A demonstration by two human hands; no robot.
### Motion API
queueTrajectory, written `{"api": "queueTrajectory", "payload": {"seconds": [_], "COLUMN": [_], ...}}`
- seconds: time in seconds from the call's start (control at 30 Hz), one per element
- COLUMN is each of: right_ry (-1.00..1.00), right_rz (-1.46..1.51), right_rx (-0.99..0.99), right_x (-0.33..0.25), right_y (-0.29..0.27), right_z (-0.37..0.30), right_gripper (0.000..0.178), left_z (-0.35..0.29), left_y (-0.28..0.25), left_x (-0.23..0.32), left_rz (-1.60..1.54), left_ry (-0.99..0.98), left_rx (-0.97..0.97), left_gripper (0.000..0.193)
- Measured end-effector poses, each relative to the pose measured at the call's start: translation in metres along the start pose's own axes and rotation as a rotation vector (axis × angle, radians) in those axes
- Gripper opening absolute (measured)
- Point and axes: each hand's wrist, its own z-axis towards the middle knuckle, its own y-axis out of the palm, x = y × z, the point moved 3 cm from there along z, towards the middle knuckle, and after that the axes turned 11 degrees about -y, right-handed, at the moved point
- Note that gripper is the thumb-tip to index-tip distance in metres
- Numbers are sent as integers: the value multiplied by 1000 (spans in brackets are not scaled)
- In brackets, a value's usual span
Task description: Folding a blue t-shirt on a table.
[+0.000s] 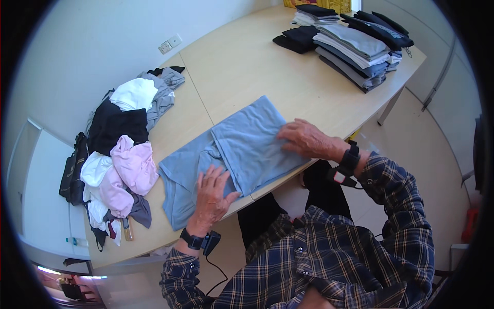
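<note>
While blue garment [252, 136] slants lengthwise toward upper right, hands [311, 141] lie loosely splayed atop; nothing gripped

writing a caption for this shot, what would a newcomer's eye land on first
The light blue garment, partly folded at the near edge of the table, with the left hand and right hand over it. Then the loose clothes heap at the left, and the tall folded stack at the far right.

Your flat cloth garment [252, 141] is plain light blue, your smooth-topped counter [247, 62] pale beige. Your long-sleeved fabric shirt [329, 252] is navy plaid with tan lines, and the rumpled cloth heap [121, 123] mixes pink, white, black and grey.
</note>
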Motion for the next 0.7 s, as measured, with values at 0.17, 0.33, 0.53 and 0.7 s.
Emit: {"api": "queueTrajectory", "payload": {"seconds": [0.17,0.33,0.53,0.7], "right_ry": [-72,-126,-50,-28], "right_rz": [-138,-148,-289,-347], "right_rx": [233,147,-52,-52], "right_x": [6,15,23,24], "right_y": [5,25,32,28], "right_z": [39,75,83,69], "right_gripper": [29,24,21,21], "left_z": [-36,-59,-50,-24], "left_y": [-9,-4,0,0], "left_x": [-41,-61,-70,-86], "left_rz": [55,72,102,175], "left_ry": [-163,-233,-226,-155], "left_rx": [90,66,33,12], "left_gripper": [49,46,41,38]}}
